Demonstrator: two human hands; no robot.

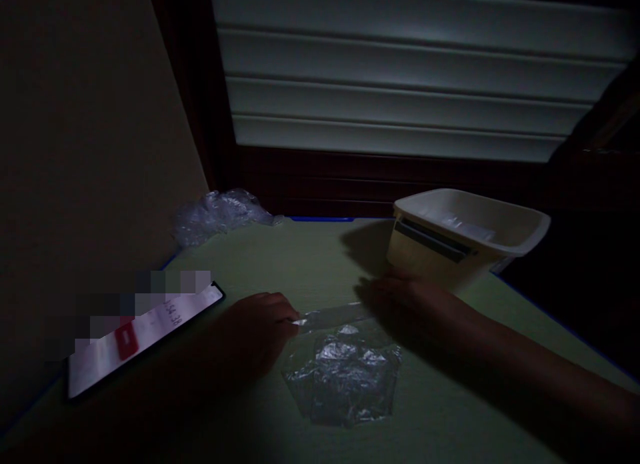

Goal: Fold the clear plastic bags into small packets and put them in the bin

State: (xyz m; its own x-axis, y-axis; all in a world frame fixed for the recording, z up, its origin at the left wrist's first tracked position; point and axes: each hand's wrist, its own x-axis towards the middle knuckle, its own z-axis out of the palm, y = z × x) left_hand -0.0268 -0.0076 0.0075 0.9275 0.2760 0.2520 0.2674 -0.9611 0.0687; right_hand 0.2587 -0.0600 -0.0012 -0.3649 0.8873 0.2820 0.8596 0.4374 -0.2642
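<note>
A clear plastic bag (353, 381) lies on the table in front of me, crinkled and shiny, with a flat strip along its far edge. My left hand (267, 324) is closed in a pinch on the left end of that strip. At the other side, my right hand (403, 291) is near the strip's right end, just in front of the cream bin. Its fingers are dark and blurred, so whether they touch the bag cannot be made out.
A cream plastic bin (425, 254) with a dark handle stands at the back right, clear plastic inside. Crumpled clear plastic (220, 214) lies at the back left. A lit phone (150, 331) rests at left. The pale green table (300, 257) meets a wall and shutter.
</note>
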